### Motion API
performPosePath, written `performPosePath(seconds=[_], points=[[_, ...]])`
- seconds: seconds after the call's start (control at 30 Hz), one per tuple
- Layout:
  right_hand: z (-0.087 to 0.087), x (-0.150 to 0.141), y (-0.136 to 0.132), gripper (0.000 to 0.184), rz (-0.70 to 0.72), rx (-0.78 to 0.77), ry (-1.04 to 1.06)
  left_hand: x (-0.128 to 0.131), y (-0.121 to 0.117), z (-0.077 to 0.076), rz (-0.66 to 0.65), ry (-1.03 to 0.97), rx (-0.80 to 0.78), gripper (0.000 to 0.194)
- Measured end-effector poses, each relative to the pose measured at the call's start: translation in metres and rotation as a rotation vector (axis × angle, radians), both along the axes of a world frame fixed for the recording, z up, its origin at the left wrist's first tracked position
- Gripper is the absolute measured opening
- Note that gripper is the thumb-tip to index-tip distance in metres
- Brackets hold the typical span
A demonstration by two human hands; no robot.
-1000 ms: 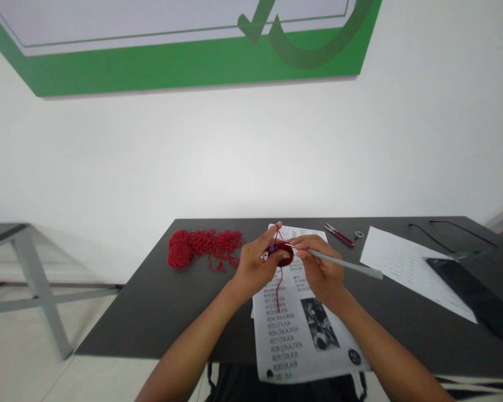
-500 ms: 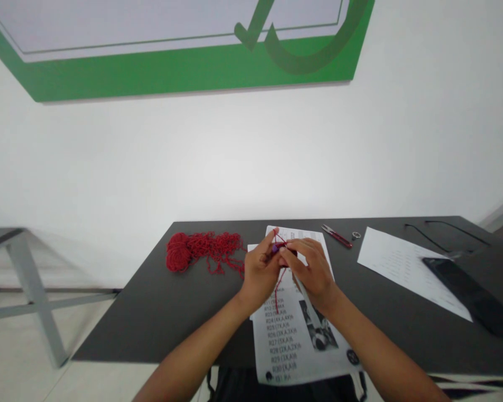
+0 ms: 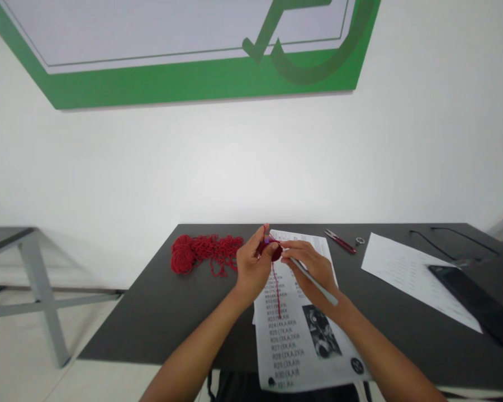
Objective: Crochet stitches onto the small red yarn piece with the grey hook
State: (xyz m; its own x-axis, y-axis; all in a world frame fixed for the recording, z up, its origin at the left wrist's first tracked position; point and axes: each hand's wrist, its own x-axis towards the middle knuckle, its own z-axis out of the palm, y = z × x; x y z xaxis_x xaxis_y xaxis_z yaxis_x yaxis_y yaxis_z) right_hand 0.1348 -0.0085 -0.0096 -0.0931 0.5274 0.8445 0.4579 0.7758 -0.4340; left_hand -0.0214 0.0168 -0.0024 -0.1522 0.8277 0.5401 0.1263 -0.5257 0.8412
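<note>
Red yarn piece (image 3: 278,254), held above a printed sheet (image 3: 308,373).
The left hand (image 3: 251,267) pinches the piece, a red strand (image 3: 277,290) hanging below; the right hand (image 3: 312,268), close beside, grips a grey-handled tool (image 3: 316,282); a red yarn ball (image 3: 183,254) lies leftward on the black table (image 3: 163,324).

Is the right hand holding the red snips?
No, the red snips lie on the dark table, and the right hand holds a grey-handled tool.

Hook (image 3: 317,283): slants less steeply than a moment ago.
Right hand (image 3: 315,266): drawn back, uncovering the red piece (image 3: 279,254).
Yarn tail (image 3: 278,291): hangs straighter.
</note>
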Motion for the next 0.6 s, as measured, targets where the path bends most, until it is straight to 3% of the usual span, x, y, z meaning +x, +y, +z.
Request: performPosePath(seconds=[0.17, 0.27, 0.37, 0.5, 0.6], points=[[-0.012, -0.012, -0.011, 0.01, -0.084, -0.07, 0.02, 0.0, -0.002, 0.0, 0.096, 0.106, 0.079, 0.037], [-0.018, -0.015, -0.019, 0.012, -0.031, -0.173, 0.148, 0.003, -0.005, 0.0, 0.075, 0.068, 0.068, 0.034], [-0.016, -0.013, -0.017, 0.014, 0.112, -0.312, 0.375, 0.003, -0.006, 0.0, 0.064, 0.038, 0.033, 0.035], [-0.007, -0.008, 0.0, 0.02, 0.49, -0.469, 0.729, 0.004, -0.002, -0.006, 0.001, 0.026, -0.011, 0.036], [-0.006, -0.007, 0.008, 0.019, 0.553, -0.465, 0.789, 0.005, -0.002, -0.012, -0.051, -0.006, -0.003, 0.038]])
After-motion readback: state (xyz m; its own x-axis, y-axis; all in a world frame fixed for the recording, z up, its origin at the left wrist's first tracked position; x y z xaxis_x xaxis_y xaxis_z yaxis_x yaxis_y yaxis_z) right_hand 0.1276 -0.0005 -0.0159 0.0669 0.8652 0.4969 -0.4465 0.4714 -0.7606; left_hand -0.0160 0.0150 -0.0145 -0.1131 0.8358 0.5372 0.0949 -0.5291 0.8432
